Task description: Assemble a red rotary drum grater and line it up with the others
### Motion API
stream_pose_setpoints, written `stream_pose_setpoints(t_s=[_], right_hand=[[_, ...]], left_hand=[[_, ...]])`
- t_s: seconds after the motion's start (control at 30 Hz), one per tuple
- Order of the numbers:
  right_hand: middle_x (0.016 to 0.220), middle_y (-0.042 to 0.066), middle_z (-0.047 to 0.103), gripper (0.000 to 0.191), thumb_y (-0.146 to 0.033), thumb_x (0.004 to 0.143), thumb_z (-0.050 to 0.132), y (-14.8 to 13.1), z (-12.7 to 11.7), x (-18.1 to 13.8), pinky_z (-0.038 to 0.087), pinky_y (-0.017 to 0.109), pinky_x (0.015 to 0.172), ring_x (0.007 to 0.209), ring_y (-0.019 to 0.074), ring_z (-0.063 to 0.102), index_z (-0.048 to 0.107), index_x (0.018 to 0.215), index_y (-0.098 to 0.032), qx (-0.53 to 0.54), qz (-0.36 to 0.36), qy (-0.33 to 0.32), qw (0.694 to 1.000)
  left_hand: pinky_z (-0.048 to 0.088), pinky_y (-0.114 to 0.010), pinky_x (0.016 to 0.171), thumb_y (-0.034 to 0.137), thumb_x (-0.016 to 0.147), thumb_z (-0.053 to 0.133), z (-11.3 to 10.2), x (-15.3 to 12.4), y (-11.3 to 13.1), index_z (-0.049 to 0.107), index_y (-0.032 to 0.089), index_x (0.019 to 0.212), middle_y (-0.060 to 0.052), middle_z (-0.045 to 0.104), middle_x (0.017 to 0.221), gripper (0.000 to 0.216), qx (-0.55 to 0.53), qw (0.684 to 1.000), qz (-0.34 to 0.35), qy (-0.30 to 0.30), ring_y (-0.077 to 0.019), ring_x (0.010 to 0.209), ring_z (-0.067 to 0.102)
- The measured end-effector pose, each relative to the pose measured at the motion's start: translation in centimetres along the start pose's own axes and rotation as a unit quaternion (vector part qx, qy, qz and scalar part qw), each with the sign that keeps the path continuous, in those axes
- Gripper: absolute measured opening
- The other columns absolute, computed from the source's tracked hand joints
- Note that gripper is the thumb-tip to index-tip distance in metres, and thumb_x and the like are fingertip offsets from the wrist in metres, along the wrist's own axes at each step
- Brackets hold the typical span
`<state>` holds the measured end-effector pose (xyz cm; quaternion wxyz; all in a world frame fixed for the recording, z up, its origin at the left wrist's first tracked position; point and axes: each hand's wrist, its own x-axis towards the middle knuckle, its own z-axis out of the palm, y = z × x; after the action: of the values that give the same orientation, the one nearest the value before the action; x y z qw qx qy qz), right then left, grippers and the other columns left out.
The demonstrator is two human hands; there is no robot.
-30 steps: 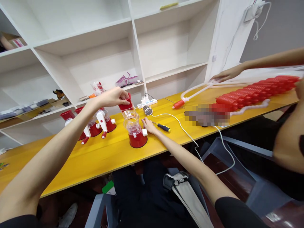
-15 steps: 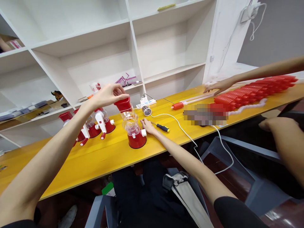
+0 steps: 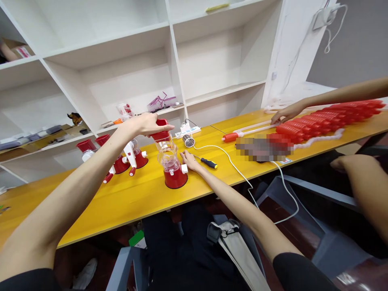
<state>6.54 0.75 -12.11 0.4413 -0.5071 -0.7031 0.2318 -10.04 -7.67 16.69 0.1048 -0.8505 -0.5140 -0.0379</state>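
A small machine with a red base and clear body [image 3: 173, 165] stands on the yellow table [image 3: 133, 198]. My left hand [image 3: 151, 123] lies palm down over its red top funnel [image 3: 160, 134], fingers curled on the rim. My right hand [image 3: 188, 159] rests on the table at the machine's right side, fingers touching its white knob [image 3: 184, 169]. A black and yellow screwdriver [image 3: 207, 162] lies just right of that hand.
Several similar red and white machines [image 3: 121, 155] stand to the left. A white power strip [image 3: 189, 130] and white cable [image 3: 239, 169] lie behind. Another person's hand [image 3: 285, 114] touches rows of red ribbed parts [image 3: 321, 119] at the right. White shelves rise behind the table.
My left hand lifted off the red funnel for a moment, then came back down flat over its top. The other person's hand shifted along the red parts. My right hand stayed put.
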Motion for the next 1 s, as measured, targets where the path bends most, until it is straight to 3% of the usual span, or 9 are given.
stream_pose_setpoints(t_s=[0.13, 0.33, 0.63, 0.83, 1.0], right_hand=[[0.068, -0.001, 0.061, 0.020, -0.035, 0.104, 0.041, 0.0, 0.0, 0.0, 0.040, 0.027, 0.066, 0.067, 0.0181, 0.061, 0.049, 0.091, -0.022, 0.002, -0.002, -0.003, 1.000], [0.066, -0.001, 0.060, 0.019, -0.035, 0.104, 0.042, 0.0, 0.0, 0.0, 0.040, 0.026, 0.066, 0.065, 0.0176, 0.060, 0.047, 0.089, -0.023, 0.006, -0.004, -0.005, 1.000], [0.068, 0.000, 0.060, 0.019, -0.034, 0.104, 0.041, 0.3, 0.2, 0.0, 0.041, 0.027, 0.068, 0.069, 0.0186, 0.062, 0.050, 0.091, -0.022, 0.005, -0.008, -0.008, 1.000], [0.067, -0.001, 0.060, 0.019, -0.034, 0.104, 0.040, 0.6, 0.4, 0.1, 0.040, 0.026, 0.067, 0.070, 0.0178, 0.063, 0.050, 0.093, -0.022, 0.001, -0.010, -0.007, 1.000], [0.069, 0.000, 0.062, 0.020, -0.034, 0.105, 0.039, 0.6, 0.3, 0.1, 0.041, 0.026, 0.070, 0.072, 0.0186, 0.064, 0.050, 0.093, -0.022, -0.005, -0.008, -0.012, 1.000]], left_hand=[[0.044, -0.035, 0.070, 0.064, 0.077, 0.059, -0.3, 0.2, 0.5, 0.072, 0.019, 0.092, -0.005, 0.061, 0.058, 0.049, 0.002, 1.000, 0.007, -0.011, -0.0247, 0.068, 0.062], [0.045, -0.037, 0.074, 0.066, 0.073, 0.062, -2.7, -0.9, 1.8, 0.067, 0.016, 0.114, -0.010, 0.070, 0.086, 0.064, 0.011, 0.998, -0.060, -0.001, -0.0284, 0.083, 0.064], [0.046, -0.032, 0.085, 0.046, 0.068, 0.071, -3.5, -1.4, 0.0, 0.056, 0.024, 0.132, -0.008, 0.068, 0.118, 0.069, -0.044, 0.996, 0.070, 0.015, -0.0249, 0.103, 0.062], [0.043, -0.038, 0.098, 0.049, 0.071, 0.064, -3.6, -1.7, 0.3, 0.048, 0.025, 0.143, -0.009, 0.061, 0.135, 0.078, -0.021, 0.995, 0.059, -0.075, -0.0287, 0.117, 0.058], [0.040, -0.041, 0.104, 0.051, 0.070, 0.060, -3.1, -1.1, 0.2, 0.044, 0.026, 0.148, -0.009, 0.056, 0.141, 0.083, -0.024, 0.994, 0.064, -0.085, -0.0315, 0.126, 0.053]])
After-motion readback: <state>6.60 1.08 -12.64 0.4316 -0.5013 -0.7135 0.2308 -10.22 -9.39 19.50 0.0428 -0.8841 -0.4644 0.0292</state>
